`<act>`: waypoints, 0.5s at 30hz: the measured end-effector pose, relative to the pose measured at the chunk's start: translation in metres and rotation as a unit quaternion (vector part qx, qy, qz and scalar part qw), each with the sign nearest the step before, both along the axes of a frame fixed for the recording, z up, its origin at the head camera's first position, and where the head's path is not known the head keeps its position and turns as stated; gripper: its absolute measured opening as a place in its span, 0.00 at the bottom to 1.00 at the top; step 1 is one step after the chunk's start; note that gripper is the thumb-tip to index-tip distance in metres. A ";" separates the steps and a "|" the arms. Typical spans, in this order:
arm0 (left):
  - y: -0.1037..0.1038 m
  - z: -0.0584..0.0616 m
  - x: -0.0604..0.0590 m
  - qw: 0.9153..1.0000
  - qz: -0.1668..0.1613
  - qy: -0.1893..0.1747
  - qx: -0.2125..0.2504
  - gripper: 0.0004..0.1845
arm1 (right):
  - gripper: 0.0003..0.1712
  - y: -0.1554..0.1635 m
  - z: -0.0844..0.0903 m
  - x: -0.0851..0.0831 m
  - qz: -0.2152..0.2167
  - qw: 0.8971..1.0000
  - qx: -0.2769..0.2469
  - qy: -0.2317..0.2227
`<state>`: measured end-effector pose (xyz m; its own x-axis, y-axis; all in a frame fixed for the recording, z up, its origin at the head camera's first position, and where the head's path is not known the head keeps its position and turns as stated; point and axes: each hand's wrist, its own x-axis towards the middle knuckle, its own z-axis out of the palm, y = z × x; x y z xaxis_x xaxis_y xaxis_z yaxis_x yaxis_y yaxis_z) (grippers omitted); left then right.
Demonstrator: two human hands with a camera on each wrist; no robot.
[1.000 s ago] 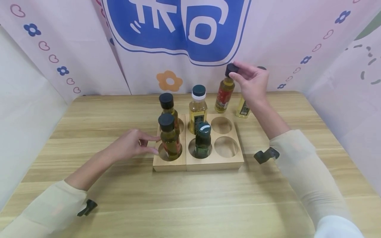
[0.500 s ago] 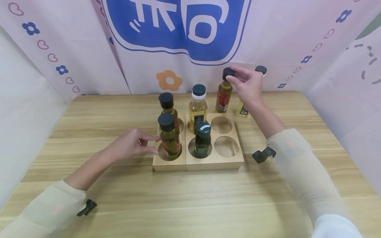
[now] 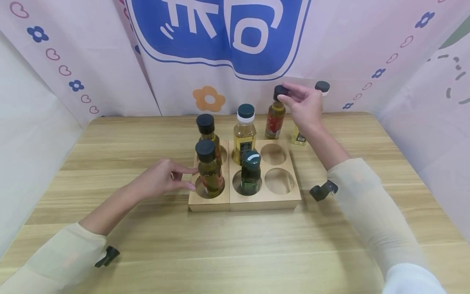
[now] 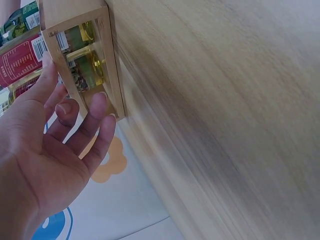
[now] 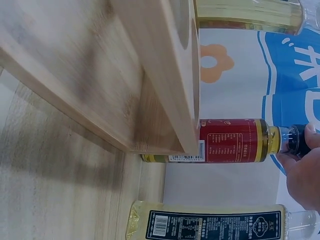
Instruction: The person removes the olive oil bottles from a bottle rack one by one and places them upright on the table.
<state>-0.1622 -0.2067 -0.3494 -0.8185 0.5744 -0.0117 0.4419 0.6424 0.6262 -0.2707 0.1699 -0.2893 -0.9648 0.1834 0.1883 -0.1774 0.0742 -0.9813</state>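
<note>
left hand, wooden rack, bottles

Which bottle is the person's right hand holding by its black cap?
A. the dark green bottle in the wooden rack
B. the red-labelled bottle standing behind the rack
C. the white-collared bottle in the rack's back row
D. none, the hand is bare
B: the right hand pinches the black cap of the red-labelled bottle, which stands on the table behind the wooden rack.
</note>
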 end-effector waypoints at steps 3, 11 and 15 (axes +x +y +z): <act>0.000 0.000 0.001 1.000 0.000 -0.002 0.001 0.25 | 0.23 0.000 0.000 0.000 -0.002 1.000 0.011 -0.005; 0.001 0.003 0.001 1.000 0.002 -0.007 0.000 0.25 | 0.22 0.002 -0.002 0.000 0.000 1.000 0.016 0.007; 0.002 0.003 0.001 1.000 0.002 -0.005 -0.003 0.26 | 0.22 0.004 -0.004 -0.001 0.002 1.000 0.016 0.013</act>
<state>-0.1608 -0.2051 -0.3466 -0.8204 0.5713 -0.0236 0.4334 0.6482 0.6261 -0.2720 0.1735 -0.2937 -0.9604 0.1725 0.2188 -0.2029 0.1050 -0.9736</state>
